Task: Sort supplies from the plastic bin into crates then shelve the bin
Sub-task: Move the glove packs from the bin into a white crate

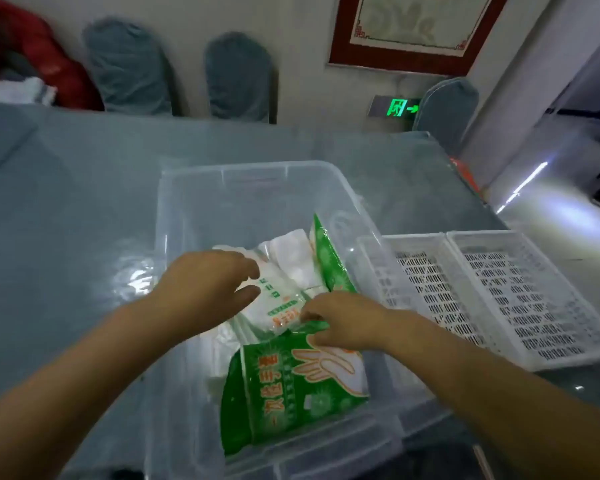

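A clear plastic bin [257, 174] stands on the table in front of me. Inside lie a green glove packet [284, 393] near the front, a second green packet [329, 265] leaning against the right wall, and white packets [291, 261] in the middle. My left hand [208, 285] reaches into the bin over the white packets, fingers apart, touching them. My right hand [340, 320] pinches the top edge of the near green packet. Two white perforated crates [426, 271] [520, 278] sit side by side to the right of the bin.
The table [66, 202] has a blue-grey cloth under clear film. Covered chairs [129, 67] [239, 77] stand along its far side, another chair [447, 105] at the far right corner. Red and white fabric [32, 64] lies at the far left. The table edge runs right of the crates.
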Tool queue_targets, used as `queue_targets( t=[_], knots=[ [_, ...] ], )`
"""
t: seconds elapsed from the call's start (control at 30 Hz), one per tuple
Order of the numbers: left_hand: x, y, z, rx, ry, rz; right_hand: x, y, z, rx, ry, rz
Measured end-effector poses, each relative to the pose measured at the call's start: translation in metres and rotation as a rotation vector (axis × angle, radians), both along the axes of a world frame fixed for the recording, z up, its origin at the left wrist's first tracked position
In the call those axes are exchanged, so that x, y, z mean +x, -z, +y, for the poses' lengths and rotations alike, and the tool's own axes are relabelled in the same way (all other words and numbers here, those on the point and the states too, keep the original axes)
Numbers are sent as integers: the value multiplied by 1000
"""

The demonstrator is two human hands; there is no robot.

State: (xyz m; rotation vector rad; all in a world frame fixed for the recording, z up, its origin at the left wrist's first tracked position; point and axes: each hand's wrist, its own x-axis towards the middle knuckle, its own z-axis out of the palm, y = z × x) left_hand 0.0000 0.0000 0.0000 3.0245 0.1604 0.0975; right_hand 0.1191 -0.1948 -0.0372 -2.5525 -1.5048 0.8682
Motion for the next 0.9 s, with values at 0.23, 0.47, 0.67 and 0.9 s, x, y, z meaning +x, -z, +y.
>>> queue_targets(
  t=[0.23,0.47,0.67,0.9],
  knots=[
    [5,15,17,-45,58,-17,0,14,-3,-220,-130,-72],
    [19,-5,27,-78,2,-33,9,-19,-8,67,-96,-182],
    [42,-49,12,-225,-130,-178,37,-73,-25,447,114,-246],
    [93,-83,-66,-394,-149,-455,107,-108,-79,812,384,-6]
  ],
)
